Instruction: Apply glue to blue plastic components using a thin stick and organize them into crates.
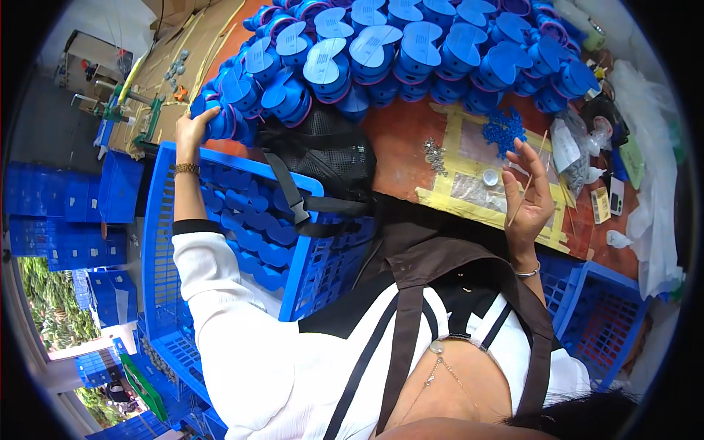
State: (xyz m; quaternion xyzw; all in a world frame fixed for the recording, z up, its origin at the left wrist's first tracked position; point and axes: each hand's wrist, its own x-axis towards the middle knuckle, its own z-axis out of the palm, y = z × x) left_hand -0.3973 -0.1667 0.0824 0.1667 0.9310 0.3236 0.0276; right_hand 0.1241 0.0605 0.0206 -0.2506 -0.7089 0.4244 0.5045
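Fig. — head view, both my hands up over the orange-red table (400, 139).

L hand (192, 126): my fingers are wrapped round one blue round part (220, 121) at the near-left end of the big heap of blue parts (411, 51). The grip looks closed on it, thumb side hidden, so I judge it clamped, not merely touching. The part sits on edge with its pink rim showing; its axis runs roughly level, pointing away from my palm into the heap. Held that way prob. because the heap's parts lie stacked on their sides, and I take the end one.

R hand (529, 194): fingers spread and curled loosely, palm toward me, with a thin pale stick (526, 180) pinched near thumb and forefinger. Stick's long axis runs steeply, upper tip away from me toward the heap, lower end toward my wrist. Raised clear of the table, prob. to keep the stick off the work patch.

Rel. to heap: yellow-taped clear patch (469, 187) lies just nearer me, w/ a small blue lattice piece (504, 130) and a small white cap (490, 177) on it. Blue crate (158, 242), holding more blue parts, stands nearer me and left of the heap, below my L forearm.
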